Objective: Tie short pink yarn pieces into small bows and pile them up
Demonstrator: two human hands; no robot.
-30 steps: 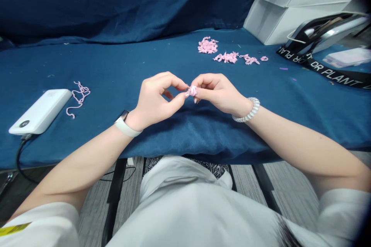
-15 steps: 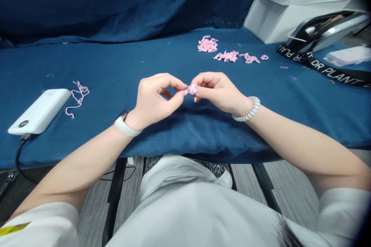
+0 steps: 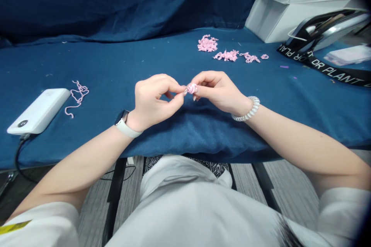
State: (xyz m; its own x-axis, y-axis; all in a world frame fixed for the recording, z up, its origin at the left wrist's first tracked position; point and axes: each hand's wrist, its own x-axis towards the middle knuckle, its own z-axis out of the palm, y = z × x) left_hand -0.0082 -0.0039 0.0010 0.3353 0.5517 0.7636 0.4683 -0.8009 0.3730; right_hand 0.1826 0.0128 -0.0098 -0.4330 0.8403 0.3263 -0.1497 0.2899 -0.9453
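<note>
Right of the power bank (image 3: 43, 110), the right hand (image 3: 222, 90) grips yarn (image 3: 191, 88) while the left hand (image 3: 155, 98) pinches its edge, apparently mid-shaping; the next move calls for steady fingertips.

2 hands (image 3: 156, 98) (image 3: 218, 90) close together, fingertips (image 3: 182, 95) pinched

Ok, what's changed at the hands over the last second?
The left hand shifted slightly left and its wrist turned, showing more of the watch face. Nothing visibly taken up or let go: the right hand still pinches the pink yarn bundle. The pink heap stayed put.
</note>
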